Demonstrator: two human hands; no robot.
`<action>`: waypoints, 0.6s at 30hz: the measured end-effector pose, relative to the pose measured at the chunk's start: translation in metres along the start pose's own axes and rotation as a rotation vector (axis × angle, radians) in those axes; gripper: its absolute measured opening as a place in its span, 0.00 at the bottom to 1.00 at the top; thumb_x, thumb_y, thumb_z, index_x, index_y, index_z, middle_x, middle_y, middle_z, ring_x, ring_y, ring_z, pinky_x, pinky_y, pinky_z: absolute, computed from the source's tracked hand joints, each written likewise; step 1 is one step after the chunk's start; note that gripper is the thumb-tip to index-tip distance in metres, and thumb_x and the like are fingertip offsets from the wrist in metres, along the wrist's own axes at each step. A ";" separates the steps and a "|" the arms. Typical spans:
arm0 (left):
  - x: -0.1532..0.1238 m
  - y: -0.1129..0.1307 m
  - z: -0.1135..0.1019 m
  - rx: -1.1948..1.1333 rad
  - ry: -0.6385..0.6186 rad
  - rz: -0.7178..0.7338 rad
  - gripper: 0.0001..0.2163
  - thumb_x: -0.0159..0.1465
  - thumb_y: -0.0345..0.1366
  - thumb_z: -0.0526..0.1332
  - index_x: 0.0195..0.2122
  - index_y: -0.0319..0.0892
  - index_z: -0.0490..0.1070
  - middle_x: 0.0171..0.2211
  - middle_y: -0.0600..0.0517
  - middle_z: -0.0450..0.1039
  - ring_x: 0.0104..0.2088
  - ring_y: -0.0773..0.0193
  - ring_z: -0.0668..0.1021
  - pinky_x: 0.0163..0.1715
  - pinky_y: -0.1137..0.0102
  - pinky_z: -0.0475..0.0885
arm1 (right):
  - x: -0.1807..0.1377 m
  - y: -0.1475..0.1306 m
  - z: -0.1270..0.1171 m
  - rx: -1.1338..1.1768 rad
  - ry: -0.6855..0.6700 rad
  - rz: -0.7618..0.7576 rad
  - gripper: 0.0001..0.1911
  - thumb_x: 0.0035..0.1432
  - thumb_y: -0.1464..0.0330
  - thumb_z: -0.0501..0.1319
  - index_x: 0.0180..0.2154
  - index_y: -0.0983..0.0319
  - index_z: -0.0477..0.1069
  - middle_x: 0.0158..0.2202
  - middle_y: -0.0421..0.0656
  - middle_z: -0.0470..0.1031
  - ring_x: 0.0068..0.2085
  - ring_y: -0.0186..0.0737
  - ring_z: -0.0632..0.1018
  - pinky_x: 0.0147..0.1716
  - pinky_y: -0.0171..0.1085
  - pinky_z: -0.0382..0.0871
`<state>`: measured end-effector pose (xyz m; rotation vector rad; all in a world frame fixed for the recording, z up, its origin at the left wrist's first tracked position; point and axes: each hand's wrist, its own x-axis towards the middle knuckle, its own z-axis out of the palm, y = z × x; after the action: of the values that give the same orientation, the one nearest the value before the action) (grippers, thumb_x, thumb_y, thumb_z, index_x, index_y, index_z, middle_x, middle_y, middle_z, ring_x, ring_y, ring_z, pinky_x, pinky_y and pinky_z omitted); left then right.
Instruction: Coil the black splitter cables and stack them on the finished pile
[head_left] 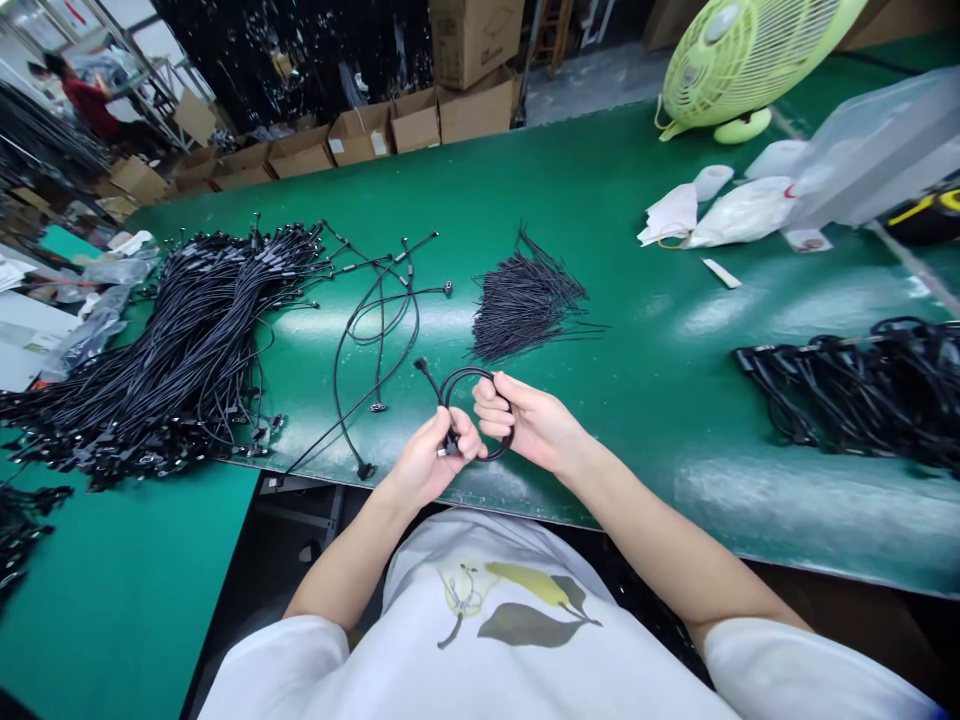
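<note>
Between my two hands is a black cable (466,373) wound into a loop, held just above the table's front edge. My left hand (439,450) is closed on the cable's gathered ends, where a plug sticks out. My right hand (529,415) has its fingers wrapped round the other side of the loop. Beyond my hands lies a pile of short black twist ties (525,295). To its left a few loose black cables (381,330) with connectors spread over the green table (630,370).
A large heap of black cables (202,320) covers the left side. Coiled cable bundles (847,385) lie at the right. A green fan (750,60), plastic bags (750,212) and a white strip (721,273) are at the far right. Cardboard boxes (360,133) line the back edge.
</note>
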<state>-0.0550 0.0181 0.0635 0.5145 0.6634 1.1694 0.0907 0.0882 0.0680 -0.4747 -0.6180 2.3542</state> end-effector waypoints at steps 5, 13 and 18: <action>-0.011 -0.009 -0.009 0.589 -0.062 0.060 0.19 0.64 0.53 0.55 0.33 0.40 0.65 0.22 0.57 0.59 0.24 0.67 0.65 0.30 0.69 0.65 | -0.015 0.020 0.018 -0.258 0.088 -0.145 0.21 0.53 0.54 0.65 0.44 0.60 0.70 0.34 0.41 0.69 0.30 0.33 0.71 0.26 0.33 0.70; -0.016 -0.014 -0.009 0.983 -0.109 0.013 0.13 0.63 0.42 0.59 0.45 0.40 0.69 0.45 0.45 0.70 0.49 0.52 0.69 0.54 0.56 0.63 | -0.019 0.046 0.026 -0.475 0.243 -0.314 0.21 0.55 0.51 0.63 0.31 0.61 0.63 0.29 0.38 0.67 0.27 0.30 0.69 0.22 0.29 0.63; -0.017 -0.030 -0.009 0.626 -0.263 -0.291 0.18 0.59 0.50 0.63 0.35 0.37 0.71 0.34 0.47 0.71 0.40 0.57 0.73 0.46 0.61 0.67 | -0.012 0.045 0.018 -0.390 0.192 -0.327 0.22 0.53 0.55 0.67 0.34 0.58 0.55 0.33 0.33 0.61 0.18 0.20 0.62 0.16 0.27 0.56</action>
<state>-0.0452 -0.0071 0.0402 1.0414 0.8406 0.5899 0.0688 0.0445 0.0606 -0.7035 -0.9874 1.8584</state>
